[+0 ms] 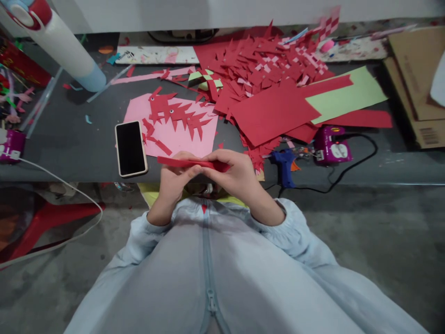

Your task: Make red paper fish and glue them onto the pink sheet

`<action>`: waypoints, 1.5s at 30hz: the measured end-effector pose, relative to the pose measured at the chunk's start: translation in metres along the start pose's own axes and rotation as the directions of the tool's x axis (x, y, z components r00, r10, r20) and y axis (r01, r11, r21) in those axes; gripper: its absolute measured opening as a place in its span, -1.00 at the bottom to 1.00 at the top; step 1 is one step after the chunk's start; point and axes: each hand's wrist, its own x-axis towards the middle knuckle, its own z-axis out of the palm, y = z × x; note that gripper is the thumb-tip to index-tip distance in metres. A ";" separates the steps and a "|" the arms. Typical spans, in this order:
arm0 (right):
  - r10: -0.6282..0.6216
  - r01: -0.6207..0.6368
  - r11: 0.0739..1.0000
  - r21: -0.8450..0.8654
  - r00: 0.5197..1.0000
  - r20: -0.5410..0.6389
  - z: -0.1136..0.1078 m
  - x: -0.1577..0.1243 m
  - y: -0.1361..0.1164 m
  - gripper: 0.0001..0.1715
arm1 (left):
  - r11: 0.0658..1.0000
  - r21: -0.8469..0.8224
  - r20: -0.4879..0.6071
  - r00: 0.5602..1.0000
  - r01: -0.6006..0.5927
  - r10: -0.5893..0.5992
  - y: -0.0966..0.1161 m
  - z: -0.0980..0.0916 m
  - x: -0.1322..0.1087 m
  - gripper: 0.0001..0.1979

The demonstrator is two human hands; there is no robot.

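Note:
Between my two hands, a folded strip of red paper (174,162) is held near the table's front edge, seen almost edge-on. My left hand (177,176) pinches it, thumb on the near side. The fingers of my right hand (236,174) wrap round its other end, and both thumbs meet at the middle. Just beyond lies a pink sheet (139,109) bearing red spiky paper cut-outs (177,113) with small googly eyes. A phone (131,148) with a dark screen lies left of my hands.
Red paper scraps (257,65) are heaped at the back. Red sheets (274,111) and a light green sheet (347,95) lie in front. A blue glue gun (285,168), a purple box (332,146) with a black cord, cardboard (417,74) and a white bottle (69,51) stand around.

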 end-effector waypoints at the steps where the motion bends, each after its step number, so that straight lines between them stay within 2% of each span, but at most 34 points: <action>1: -0.015 0.015 1.000 -0.014 1.000 0.001 0.000 0.000 0.000 -0.91 | 0.999 0.017 0.009 0.999 -0.033 0.033 -0.001 0.001 0.000 -0.79; 4: -0.054 0.055 0.997 -0.049 0.998 0.014 0.000 -0.001 -0.001 -0.89 | 0.993 0.050 -0.028 0.994 -0.108 0.109 0.000 0.001 0.003 -0.82; 9: -0.087 0.088 0.991 -0.099 0.996 0.012 -0.004 -0.004 0.000 -0.63 | 0.989 0.045 -0.132 0.981 -0.138 0.143 0.002 -0.003 0.006 -0.80; 14: -0.102 0.100 0.990 -0.098 0.995 -0.019 -0.008 -0.006 0.001 -0.66 | 0.993 0.013 -0.169 0.979 -0.117 0.117 0.003 -0.006 0.006 -0.78; 20: -0.153 0.146 0.977 -0.156 0.988 -0.031 -0.006 -0.004 0.000 -0.75 | 0.996 -0.013 -0.165 0.982 -0.092 0.089 0.004 -0.005 0.005 -0.76; 23: -0.187 0.175 0.961 -0.212 0.982 -0.038 -0.006 -0.003 -0.001 -0.78 | 0.997 -0.056 -0.170 0.985 -0.044 0.034 0.003 -0.005 0.004 -0.72; 27: -0.251 0.207 0.916 -0.345 0.964 -0.089 -0.006 -0.004 -0.001 -0.78 | 0.988 -0.134 -0.137 0.985 0.082 -0.101 0.003 0.002 0.001 -0.59; 31: -0.302 0.246 0.872 -0.424 0.951 -0.070 -0.006 -0.005 -0.001 -0.73 | 0.965 -0.200 -0.148 0.969 0.167 -0.199 0.004 0.012 -0.002 -0.64; 34: -0.313 0.263 0.870 -0.417 0.948 -0.055 -0.005 -0.004 -0.001 -0.72 | 0.953 -0.230 -0.155 0.959 0.197 -0.236 0.004 0.014 -0.003 -0.67; 41: -0.268 0.242 0.920 -0.310 0.963 -0.044 -0.005 -0.002 0.002 -0.77 | 0.968 -0.217 -0.220 0.960 0.124 -0.172 0.007 0.016 -0.004 -0.67; 45: -0.209 0.196 0.952 -0.234 0.977 -0.034 -0.005 -0.001 0.003 -0.83 | 0.972 -0.196 -0.199 0.965 0.130 -0.169 0.008 0.016 -0.005 -0.69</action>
